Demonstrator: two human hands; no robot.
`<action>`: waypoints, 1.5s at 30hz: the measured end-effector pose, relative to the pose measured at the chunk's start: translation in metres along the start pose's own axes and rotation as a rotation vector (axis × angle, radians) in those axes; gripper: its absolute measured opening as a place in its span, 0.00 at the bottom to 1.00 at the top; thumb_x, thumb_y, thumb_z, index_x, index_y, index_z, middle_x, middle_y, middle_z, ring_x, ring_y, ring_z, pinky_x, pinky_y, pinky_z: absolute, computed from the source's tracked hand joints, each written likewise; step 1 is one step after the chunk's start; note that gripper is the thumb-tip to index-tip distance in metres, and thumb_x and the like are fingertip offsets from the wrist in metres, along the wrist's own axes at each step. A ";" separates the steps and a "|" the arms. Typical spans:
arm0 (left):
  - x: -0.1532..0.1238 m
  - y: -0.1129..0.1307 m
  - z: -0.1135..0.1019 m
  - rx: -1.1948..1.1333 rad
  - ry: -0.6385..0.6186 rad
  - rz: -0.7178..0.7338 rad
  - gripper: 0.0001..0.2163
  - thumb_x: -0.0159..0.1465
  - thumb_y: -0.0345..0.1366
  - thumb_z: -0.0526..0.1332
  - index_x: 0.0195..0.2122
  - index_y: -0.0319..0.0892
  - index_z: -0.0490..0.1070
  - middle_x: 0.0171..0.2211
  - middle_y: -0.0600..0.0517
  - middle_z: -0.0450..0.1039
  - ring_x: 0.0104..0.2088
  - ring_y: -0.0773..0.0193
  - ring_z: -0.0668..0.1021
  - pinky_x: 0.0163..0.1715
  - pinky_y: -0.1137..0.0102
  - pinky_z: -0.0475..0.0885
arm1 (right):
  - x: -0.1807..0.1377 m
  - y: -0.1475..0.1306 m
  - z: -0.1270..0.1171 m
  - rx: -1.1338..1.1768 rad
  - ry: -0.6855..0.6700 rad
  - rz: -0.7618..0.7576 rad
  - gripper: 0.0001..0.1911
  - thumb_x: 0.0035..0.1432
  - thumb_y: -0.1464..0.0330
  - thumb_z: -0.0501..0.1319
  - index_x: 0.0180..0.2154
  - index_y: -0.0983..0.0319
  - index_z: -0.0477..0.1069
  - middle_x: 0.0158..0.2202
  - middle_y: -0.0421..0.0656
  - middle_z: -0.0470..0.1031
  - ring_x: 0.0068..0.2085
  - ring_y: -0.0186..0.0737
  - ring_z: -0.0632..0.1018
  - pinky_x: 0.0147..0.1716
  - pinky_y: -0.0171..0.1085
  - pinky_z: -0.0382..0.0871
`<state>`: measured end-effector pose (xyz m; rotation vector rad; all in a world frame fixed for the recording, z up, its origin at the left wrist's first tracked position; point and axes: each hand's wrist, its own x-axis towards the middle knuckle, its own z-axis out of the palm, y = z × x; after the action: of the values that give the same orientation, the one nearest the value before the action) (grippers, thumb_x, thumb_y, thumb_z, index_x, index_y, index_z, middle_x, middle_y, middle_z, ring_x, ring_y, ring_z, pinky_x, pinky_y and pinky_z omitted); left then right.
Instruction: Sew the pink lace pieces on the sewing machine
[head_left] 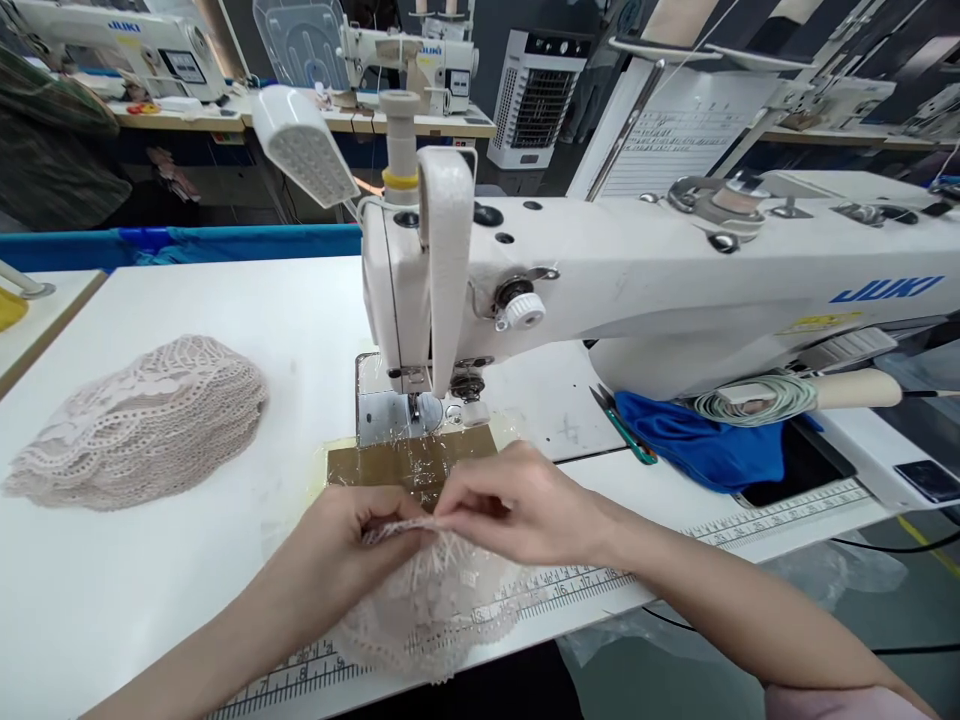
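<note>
A pale pink piece of lace fabric [442, 610] hangs from my fingers over the front edge of the sewing table. Its upper edge is pinched by my left hand [352, 550], thumb against fingers. Close beside it, my right hand [517, 505] is closed on the same edge, fingertips almost meeting the left ones. Just beyond both hands is the sewing machine [442, 270], its presser foot [415, 408] above the metal needle plate [375, 415]. Brown tape [405, 465] with loose thread bits covers the table in front of the plate.
A stack of lace pieces [142, 420] lies on the left. To the right are thread snips [626, 428], blue cloth [705, 440], a dark phone [802, 465] and a coil of pale green cord [754, 400]. A printed ruler [577, 590] follows the front edge. Another person's hand [172, 175] shows at far left.
</note>
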<state>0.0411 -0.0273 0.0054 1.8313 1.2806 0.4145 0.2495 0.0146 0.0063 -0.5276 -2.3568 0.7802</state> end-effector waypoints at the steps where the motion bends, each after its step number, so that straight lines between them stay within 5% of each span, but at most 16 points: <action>1: 0.002 -0.002 0.001 0.098 0.044 -0.001 0.12 0.64 0.43 0.56 0.28 0.47 0.75 0.20 0.57 0.72 0.23 0.65 0.72 0.24 0.70 0.65 | 0.003 0.002 0.001 0.061 -0.030 0.114 0.07 0.63 0.71 0.59 0.32 0.64 0.72 0.20 0.33 0.69 0.20 0.24 0.69 0.20 0.26 0.64; 5: 0.014 -0.015 0.006 0.543 0.338 0.131 0.10 0.65 0.42 0.56 0.33 0.44 0.74 0.17 0.56 0.70 0.21 0.63 0.68 0.34 0.62 0.65 | 0.012 0.018 0.010 -0.060 -0.027 0.317 0.08 0.64 0.72 0.56 0.34 0.65 0.73 0.23 0.36 0.72 0.22 0.27 0.71 0.25 0.28 0.64; 8: 0.017 -0.019 0.009 0.694 0.492 0.224 0.14 0.64 0.41 0.59 0.47 0.39 0.70 0.31 0.51 0.78 0.29 0.60 0.75 0.39 0.60 0.64 | 0.014 0.027 0.017 -0.255 -0.014 0.352 0.11 0.65 0.71 0.54 0.36 0.64 0.75 0.23 0.37 0.74 0.23 0.28 0.71 0.24 0.30 0.59; 12: 0.014 -0.015 0.010 0.905 0.637 0.443 0.12 0.63 0.35 0.62 0.47 0.39 0.71 0.45 0.46 0.77 0.46 0.51 0.75 0.46 0.57 0.63 | 0.014 0.033 0.021 -0.442 -0.008 0.396 0.12 0.66 0.68 0.54 0.38 0.60 0.77 0.27 0.38 0.77 0.26 0.31 0.73 0.24 0.32 0.54; 16: 0.011 -0.012 0.015 0.985 0.600 0.566 0.10 0.63 0.27 0.61 0.45 0.41 0.74 0.46 0.53 0.78 0.46 0.54 0.76 0.48 0.57 0.62 | 0.015 0.038 0.020 -0.540 0.004 0.372 0.14 0.67 0.65 0.53 0.39 0.58 0.77 0.32 0.40 0.78 0.29 0.32 0.74 0.24 0.33 0.52; 24: 0.020 -0.015 0.014 0.996 0.552 0.525 0.12 0.67 0.32 0.57 0.50 0.40 0.72 0.49 0.54 0.77 0.49 0.54 0.77 0.48 0.56 0.62 | 0.002 0.030 0.019 -0.825 -0.002 0.170 0.15 0.65 0.74 0.51 0.45 0.61 0.75 0.42 0.41 0.78 0.23 0.27 0.68 0.19 0.33 0.49; 29: 0.023 -0.015 0.014 0.990 0.558 0.492 0.14 0.68 0.34 0.56 0.53 0.39 0.71 0.50 0.52 0.76 0.50 0.54 0.76 0.49 0.55 0.61 | 0.003 0.026 0.019 -0.849 -0.094 0.292 0.17 0.69 0.65 0.50 0.47 0.63 0.74 0.48 0.44 0.76 0.30 0.31 0.74 0.19 0.36 0.49; 45: 0.026 -0.014 0.016 1.044 0.566 0.447 0.15 0.68 0.38 0.56 0.52 0.37 0.71 0.48 0.46 0.77 0.53 0.51 0.74 0.52 0.54 0.59 | 0.011 0.031 0.013 -0.843 -0.196 0.362 0.21 0.71 0.65 0.44 0.49 0.61 0.74 0.53 0.46 0.73 0.35 0.35 0.75 0.21 0.37 0.50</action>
<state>0.0548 -0.0098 -0.0197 3.0690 1.6158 0.5903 0.2380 0.0380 -0.0173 -1.2942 -2.7521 -0.0837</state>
